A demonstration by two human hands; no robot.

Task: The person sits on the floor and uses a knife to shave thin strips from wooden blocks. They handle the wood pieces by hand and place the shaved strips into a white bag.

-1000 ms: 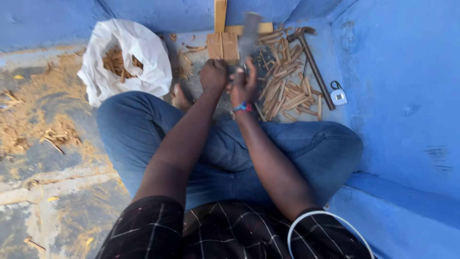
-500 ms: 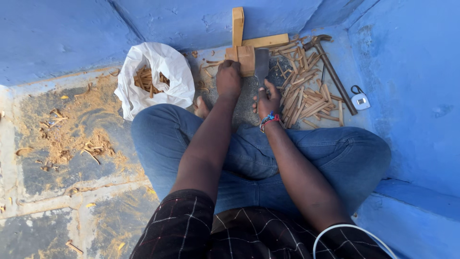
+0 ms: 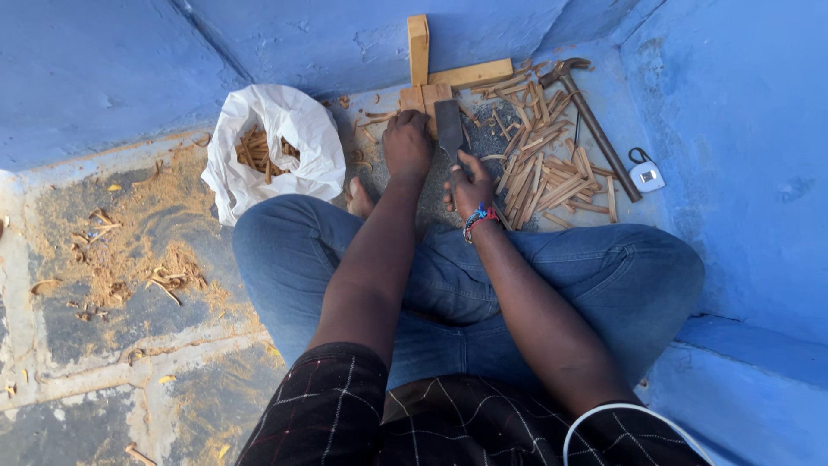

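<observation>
I sit cross-legged on the floor in blue jeans. My left hand point(image 3: 407, 142) is closed on a small wooden block point(image 3: 425, 96) standing on the floor in front of me. My right hand point(image 3: 470, 185), with a beaded band at the wrist, grips the handle of a broad flat metal blade point(image 3: 448, 127), which points away from me beside the block. A wooden cross-shaped piece point(image 3: 431, 69) lies just beyond both hands against the blue wall.
A pile of split wooden sticks point(image 3: 543, 173) lies to the right, with a hammer point(image 3: 591, 121) and a small white device point(image 3: 647, 175) beyond it. A white plastic bag point(image 3: 276, 147) of wood pieces sits left. Sawdust point(image 3: 121, 250) covers the floor at left. Blue walls enclose the corner.
The view has shifted, so the hands sit higher and more central. The blade has come down from a raised position to rest beside the block; my left hand stays on the wood.
</observation>
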